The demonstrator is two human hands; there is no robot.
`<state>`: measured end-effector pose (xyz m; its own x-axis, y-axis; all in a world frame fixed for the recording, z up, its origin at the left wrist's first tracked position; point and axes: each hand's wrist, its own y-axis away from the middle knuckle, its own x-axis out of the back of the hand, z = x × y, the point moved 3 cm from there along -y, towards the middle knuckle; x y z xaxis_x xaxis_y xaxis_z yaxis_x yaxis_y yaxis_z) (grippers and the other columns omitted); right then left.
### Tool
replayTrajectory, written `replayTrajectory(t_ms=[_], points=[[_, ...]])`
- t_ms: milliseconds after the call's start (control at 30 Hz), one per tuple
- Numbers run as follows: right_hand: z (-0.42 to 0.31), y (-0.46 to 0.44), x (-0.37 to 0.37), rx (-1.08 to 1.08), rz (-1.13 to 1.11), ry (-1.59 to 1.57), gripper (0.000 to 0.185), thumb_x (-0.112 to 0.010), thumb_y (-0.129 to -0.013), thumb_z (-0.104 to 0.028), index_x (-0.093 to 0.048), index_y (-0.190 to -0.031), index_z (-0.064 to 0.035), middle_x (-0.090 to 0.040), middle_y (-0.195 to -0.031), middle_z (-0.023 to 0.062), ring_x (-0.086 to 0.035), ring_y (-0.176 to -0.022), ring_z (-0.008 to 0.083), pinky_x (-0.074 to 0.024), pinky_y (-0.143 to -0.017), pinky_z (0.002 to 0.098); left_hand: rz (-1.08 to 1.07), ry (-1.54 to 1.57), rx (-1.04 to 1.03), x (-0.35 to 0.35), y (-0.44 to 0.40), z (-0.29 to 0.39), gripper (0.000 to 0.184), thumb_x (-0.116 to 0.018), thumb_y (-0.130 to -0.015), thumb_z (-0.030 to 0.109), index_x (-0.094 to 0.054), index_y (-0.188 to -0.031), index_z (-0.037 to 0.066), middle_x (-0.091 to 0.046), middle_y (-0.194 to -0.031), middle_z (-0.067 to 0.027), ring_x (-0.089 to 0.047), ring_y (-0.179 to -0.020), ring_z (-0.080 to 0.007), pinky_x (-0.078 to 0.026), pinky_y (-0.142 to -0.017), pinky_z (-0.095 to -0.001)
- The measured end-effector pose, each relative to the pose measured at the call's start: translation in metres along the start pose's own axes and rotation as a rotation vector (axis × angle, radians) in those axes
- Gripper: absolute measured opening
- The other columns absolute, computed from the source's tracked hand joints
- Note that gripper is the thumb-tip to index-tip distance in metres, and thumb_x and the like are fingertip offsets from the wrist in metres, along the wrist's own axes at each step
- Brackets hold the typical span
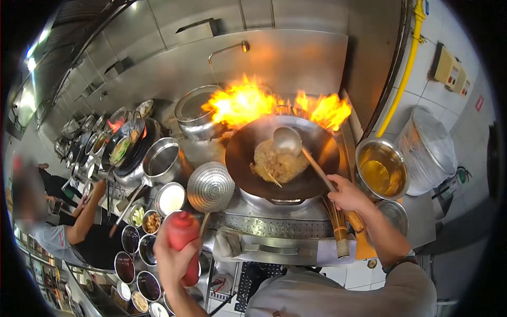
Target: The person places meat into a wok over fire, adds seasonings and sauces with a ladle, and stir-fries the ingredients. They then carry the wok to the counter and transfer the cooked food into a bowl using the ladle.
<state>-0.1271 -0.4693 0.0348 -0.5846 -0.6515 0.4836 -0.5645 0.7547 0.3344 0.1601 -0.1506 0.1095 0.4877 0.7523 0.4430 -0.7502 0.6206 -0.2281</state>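
Observation:
My right hand is wrapped round the wooden handle of a ladle, whose metal bowl sits over the food in a large dark wok. Tall orange flames rise behind the wok's back rim. In my left hand is a red squeeze bottle, held left of the stove front, near the sauce bowls. A bamboo brush lies by the wok's front right, just under the ladle handle.
A perforated strainer rests left of the wok, beside a steel pot. At right stands a bowl of yellow liquid. Several ingredient bowls line the left. A co-worker's arm reaches toward another wok.

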Motion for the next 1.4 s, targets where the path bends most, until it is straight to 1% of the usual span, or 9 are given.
replayTrajectory(t_ms=[100,233,367,433,467,500,567,667,1400], points=[[0.028,-0.016,-0.005,-0.069,-0.167,-0.483,0.053,-0.057,-0.081,-0.005,-0.041,-0.132,-0.0007,-0.058,-0.076,0.0078,-0.055,-0.052,0.014,-0.0453,-0.047,0.0314,-0.114,-0.074,-0.061,-0.035,-0.034,0.01,0.053,-0.076,-0.063,0.014,-0.062,-0.113,0.006,-0.065,-0.099,-0.0137,-0.064,-0.089,-0.0239,-0.049,-0.083,-0.0324],[0.014,-0.005,-0.022,-0.032,-0.035,-0.242,0.049,-0.057,-0.081,-0.004,-0.042,-0.127,-0.0001,-0.056,-0.074,0.0055,-0.053,-0.051,0.0118,-0.041,-0.042,0.0277,-0.314,-0.289,-0.134,-0.073,-0.074,0.009,0.051,-0.076,-0.062,0.024,-0.063,-0.109,0.008,-0.065,-0.1,-0.018,-0.064,-0.092,-0.0323,-0.05,-0.083,-0.0376],[0.011,0.007,-0.018,-0.124,-0.231,-0.805,0.05,-0.057,-0.082,-0.009,-0.043,-0.129,-0.0011,-0.057,-0.077,0.0061,-0.055,-0.054,0.0134,-0.0446,-0.047,0.0301,-0.443,-0.314,-0.223,-0.115,-0.112,-0.002,0.054,-0.074,-0.063,0.035,-0.063,-0.109,0.009,-0.065,-0.103,-0.0195,-0.063,-0.096,-0.0358,-0.05,-0.083,-0.0418],[0.009,0.021,-0.029,0.141,0.092,0.062,0.056,-0.057,-0.081,-0.01,-0.04,-0.133,0.0003,-0.057,-0.076,0.0062,-0.055,-0.053,0.0135,-0.0459,-0.049,0.0294,-0.463,-0.393,-0.238,-0.134,-0.13,-0.003,0.056,-0.073,-0.063,0.037,-0.062,-0.11,0.008,-0.065,-0.103,-0.02,-0.063,-0.096,-0.0359,-0.05,-0.083,-0.0416],[0.03,0.019,-0.035,0.602,0.401,0.543,0.062,-0.058,-0.08,-0.01,-0.036,-0.137,0.0009,-0.056,-0.077,0.0064,-0.055,-0.053,0.0135,-0.0463,-0.049,0.029,-0.499,-0.478,-0.241,-0.143,-0.136,-0.004,0.058,-0.071,-0.064,0.04,-0.061,-0.11,0.007,-0.065,-0.104,-0.0206,-0.063,-0.096,-0.0359,-0.05,-0.084,-0.0415],[0.016,0.029,-0.033,0.601,0.404,0.544,0.062,-0.058,-0.08,-0.01,-0.036,-0.137,0.0009,-0.056,-0.077,0.0064,-0.055,-0.053,0.0135,-0.0463,-0.049,0.029,-0.499,-0.477,-0.243,-0.151,-0.141,-0.002,0.058,-0.071,-0.064,0.04,-0.061,-0.11,0.007,-0.065,-0.104,-0.0206,-0.063,-0.096,-0.0359,-0.05,-0.084,-0.0415],[-0.009,0.056,-0.024,0.05,0.027,-0.28,0.058,-0.056,-0.082,-0.007,-0.036,-0.137,-0.0006,-0.056,-0.077,0.0057,-0.054,-0.052,0.0123,-0.0456,-0.048,0.0288,-0.513,-0.602,-0.266,-0.17,-0.151,0.001,0.06,-0.069,-0.064,0.042,-0.06,-0.111,0.005,-0.065,-0.103,-0.0211,-0.063,-0.098,-0.0352,-0.05,-0.085,-0.0412],[-0.013,0.073,-0.015,0.034,-0.1,-0.653,0.057,-0.054,-0.084,-0.004,-0.035,-0.137,-0.0017,-0.055,-0.077,0.0041,-0.051,-0.05,0.0106,-0.0438,-0.047,0.0272,-0.514,-0.727,-0.269,-0.188,-0.157,0.011,0.057,-0.071,-0.066,0.04,-0.061,-0.11,0.006,-0.064,-0.106,-0.0191,-0.062,-0.1,-0.0342,-0.05,-0.087,-0.0415],[0.008,0.077,-0.014,-0.066,-0.074,-0.839,0.055,-0.054,-0.085,-0.003,-0.037,-0.137,-0.0056,-0.055,-0.075,0.0032,-0.048,-0.051,0.0089,-0.0392,-0.043,0.0252,-0.613,-1.007,-0.255,-0.207,-0.156,0.023,0.044,-0.07,-0.069,0.032,-0.067,-0.105,0.007,-0.066,-0.106,-0.0177,-0.066,-0.098,-0.0305,-0.053,-0.085,-0.0399]])
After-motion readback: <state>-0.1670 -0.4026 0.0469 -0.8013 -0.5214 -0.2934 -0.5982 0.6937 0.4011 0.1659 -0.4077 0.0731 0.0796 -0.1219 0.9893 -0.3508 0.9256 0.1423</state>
